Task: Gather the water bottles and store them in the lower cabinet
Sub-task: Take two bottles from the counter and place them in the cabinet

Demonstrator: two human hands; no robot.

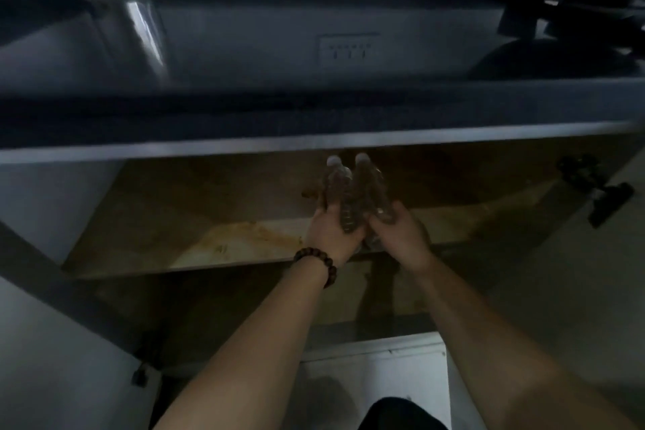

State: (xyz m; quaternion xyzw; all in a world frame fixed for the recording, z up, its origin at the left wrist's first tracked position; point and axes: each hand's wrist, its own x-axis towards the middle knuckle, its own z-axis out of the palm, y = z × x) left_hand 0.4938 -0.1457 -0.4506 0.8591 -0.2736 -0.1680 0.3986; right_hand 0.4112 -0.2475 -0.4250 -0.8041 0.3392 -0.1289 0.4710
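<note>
Several clear water bottles with pale caps are bunched together, caps pointing into the open lower cabinet. My left hand, with a bead bracelet on the wrist, grips the bunch from the left. My right hand grips it from the right. Both hands hold the bottles just above the stained cabinet shelf, at its front edge. The bottoms of the bottles are hidden between my palms.
The dark countertop edge runs above the cabinet opening. A steel tap stands at upper left, a wall socket at the back, dark cookware at upper right. An open cabinet door with a hinge is at right. White floor lies below.
</note>
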